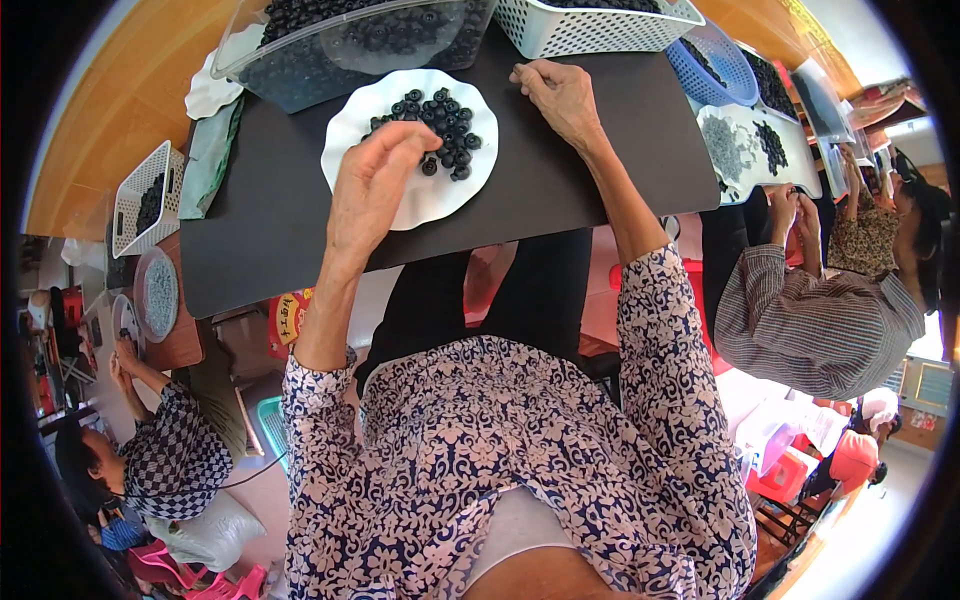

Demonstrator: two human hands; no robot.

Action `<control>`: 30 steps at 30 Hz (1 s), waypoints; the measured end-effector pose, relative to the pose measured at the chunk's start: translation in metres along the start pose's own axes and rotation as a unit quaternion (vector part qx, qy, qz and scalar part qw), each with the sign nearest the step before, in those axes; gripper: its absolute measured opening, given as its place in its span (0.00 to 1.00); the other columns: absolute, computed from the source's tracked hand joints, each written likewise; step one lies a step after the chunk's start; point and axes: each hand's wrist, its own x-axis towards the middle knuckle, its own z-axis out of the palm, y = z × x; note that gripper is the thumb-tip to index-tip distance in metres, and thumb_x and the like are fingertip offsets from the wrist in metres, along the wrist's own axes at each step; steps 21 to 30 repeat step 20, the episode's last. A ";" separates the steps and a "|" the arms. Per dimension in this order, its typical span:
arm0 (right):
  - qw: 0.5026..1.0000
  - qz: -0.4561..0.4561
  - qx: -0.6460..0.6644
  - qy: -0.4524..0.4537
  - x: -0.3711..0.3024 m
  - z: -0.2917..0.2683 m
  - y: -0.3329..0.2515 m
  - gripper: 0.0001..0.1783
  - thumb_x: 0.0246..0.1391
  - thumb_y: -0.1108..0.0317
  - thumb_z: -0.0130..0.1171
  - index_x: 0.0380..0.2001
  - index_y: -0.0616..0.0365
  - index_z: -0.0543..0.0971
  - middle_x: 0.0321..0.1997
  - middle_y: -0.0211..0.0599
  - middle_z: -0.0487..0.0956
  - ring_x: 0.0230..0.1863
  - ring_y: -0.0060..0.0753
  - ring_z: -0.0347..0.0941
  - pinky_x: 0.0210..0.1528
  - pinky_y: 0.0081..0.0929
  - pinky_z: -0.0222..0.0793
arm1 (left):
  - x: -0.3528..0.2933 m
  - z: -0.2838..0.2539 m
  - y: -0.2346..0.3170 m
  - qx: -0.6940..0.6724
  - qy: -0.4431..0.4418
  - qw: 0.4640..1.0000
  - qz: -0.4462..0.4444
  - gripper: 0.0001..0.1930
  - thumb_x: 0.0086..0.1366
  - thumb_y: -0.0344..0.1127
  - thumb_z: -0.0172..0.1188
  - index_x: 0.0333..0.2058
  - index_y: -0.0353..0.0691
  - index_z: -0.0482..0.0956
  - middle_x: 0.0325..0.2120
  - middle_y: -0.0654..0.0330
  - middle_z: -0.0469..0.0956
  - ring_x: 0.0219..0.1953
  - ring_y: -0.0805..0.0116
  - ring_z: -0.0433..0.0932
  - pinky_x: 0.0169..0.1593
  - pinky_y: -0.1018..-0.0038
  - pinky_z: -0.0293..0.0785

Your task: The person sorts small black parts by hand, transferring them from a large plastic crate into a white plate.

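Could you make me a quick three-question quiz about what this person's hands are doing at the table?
1. True or false: the left hand is over the white plate of dark berries.
2. Where is the right hand? A) on the black board beside the plate B) inside the blue basket
3. What colour is the mesh basket just beyond the right hand?

Key: 1 true; 2 A; 3 white.

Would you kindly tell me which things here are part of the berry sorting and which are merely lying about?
In use:
left hand over the dark berries
white plate holding them
right hand on the black board
clear tub of berries
white basket

Lying about:
green cloth
blue colander
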 end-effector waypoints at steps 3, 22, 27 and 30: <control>1.000 -0.006 0.001 0.000 0.001 0.001 -0.003 0.15 0.58 0.60 0.56 0.29 0.62 0.82 0.19 0.27 0.74 0.20 0.15 0.64 0.23 0.19 0.61 | 0.000 0.005 -0.004 -0.023 -0.029 0.999 -0.025 0.12 0.66 0.36 0.52 0.38 0.34 0.79 0.28 0.68 0.75 0.32 0.80 0.69 0.38 0.82 0.66; 0.999 -0.035 0.011 -0.001 -0.002 0.005 -0.008 0.15 0.57 0.58 0.57 0.30 0.60 0.84 0.18 0.29 0.76 0.20 0.16 0.67 0.23 0.19 0.63 | -0.023 0.034 0.007 0.443 0.038 0.882 0.157 0.10 0.52 0.28 0.64 0.33 0.30 0.79 0.39 0.49 0.68 0.50 0.45 0.62 0.51 0.56 0.64; 0.999 -0.035 0.011 -0.001 -0.002 0.005 -0.008 0.15 0.57 0.58 0.57 0.30 0.60 0.84 0.18 0.29 0.76 0.20 0.16 0.67 0.23 0.19 0.63 | -0.023 0.034 0.007 0.443 0.038 0.882 0.157 0.10 0.52 0.28 0.64 0.33 0.30 0.79 0.39 0.49 0.68 0.50 0.45 0.62 0.51 0.56 0.64; 0.999 -0.035 0.011 -0.001 -0.002 0.005 -0.008 0.15 0.57 0.58 0.57 0.30 0.60 0.84 0.18 0.29 0.76 0.20 0.16 0.67 0.23 0.19 0.63 | -0.023 0.034 0.007 0.443 0.038 0.882 0.157 0.10 0.52 0.28 0.64 0.33 0.30 0.79 0.39 0.49 0.68 0.50 0.45 0.62 0.51 0.56 0.64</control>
